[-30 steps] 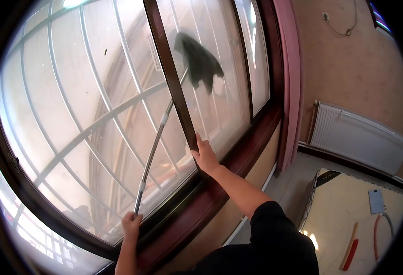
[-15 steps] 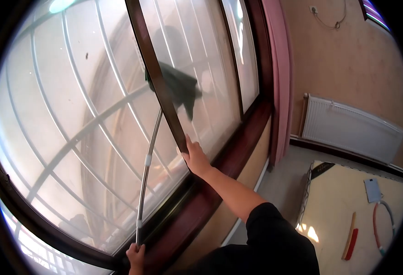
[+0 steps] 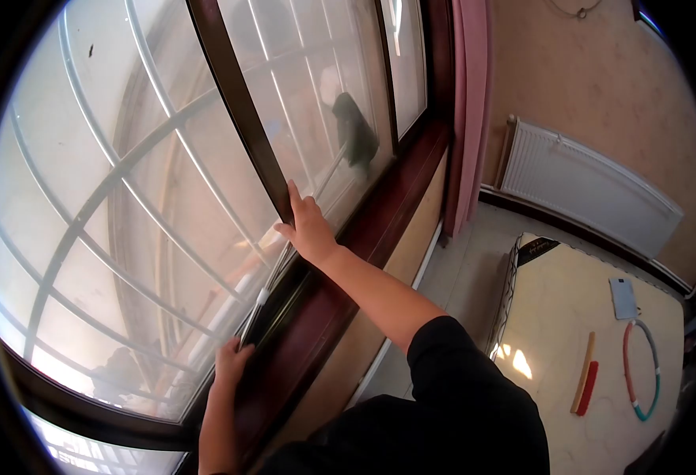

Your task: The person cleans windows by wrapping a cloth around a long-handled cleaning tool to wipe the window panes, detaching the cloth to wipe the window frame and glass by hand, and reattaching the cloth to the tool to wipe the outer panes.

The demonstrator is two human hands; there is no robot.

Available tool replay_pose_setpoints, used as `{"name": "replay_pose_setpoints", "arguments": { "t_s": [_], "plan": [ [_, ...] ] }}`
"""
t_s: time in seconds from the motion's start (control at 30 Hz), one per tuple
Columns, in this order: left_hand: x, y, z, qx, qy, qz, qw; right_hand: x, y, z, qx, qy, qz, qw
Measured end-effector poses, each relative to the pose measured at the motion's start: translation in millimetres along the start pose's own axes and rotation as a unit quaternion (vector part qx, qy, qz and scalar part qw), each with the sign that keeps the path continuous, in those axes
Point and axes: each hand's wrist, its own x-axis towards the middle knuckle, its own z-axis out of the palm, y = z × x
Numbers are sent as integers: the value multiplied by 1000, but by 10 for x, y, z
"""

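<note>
1. Gripping a slim silver metal pole (image 3: 262, 298) near its lower end, in the closed left hand (image 3: 233, 362).
2. Pinching a dark brown upright window-sash bar (image 3: 241, 103) between thumb and fingers of the right hand (image 3: 311, 233).
3. Extending the pole behind hazy glass to a dark green cloth (image 3: 356, 136) at its far end.
4. Farther right, past a pink fabric curtain (image 3: 471, 103).

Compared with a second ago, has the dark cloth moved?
Yes. Judged against the fixed window sill, the dark cloth has dropped downward and now sits much closer to it.
</note>
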Motion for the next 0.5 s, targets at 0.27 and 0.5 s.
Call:
{"name": "replay_pose_setpoints", "arguments": {
  "t_s": [0.27, 0.5],
  "plan": [
    [30, 288, -157, 74, -64, 0, 995, 9, 65, 90, -24, 6, -13, 1000],
    [-843, -70, -713, 118, -63, -67, 989, -6, 49, 105, -36, 19, -22, 999]
  ]
}}
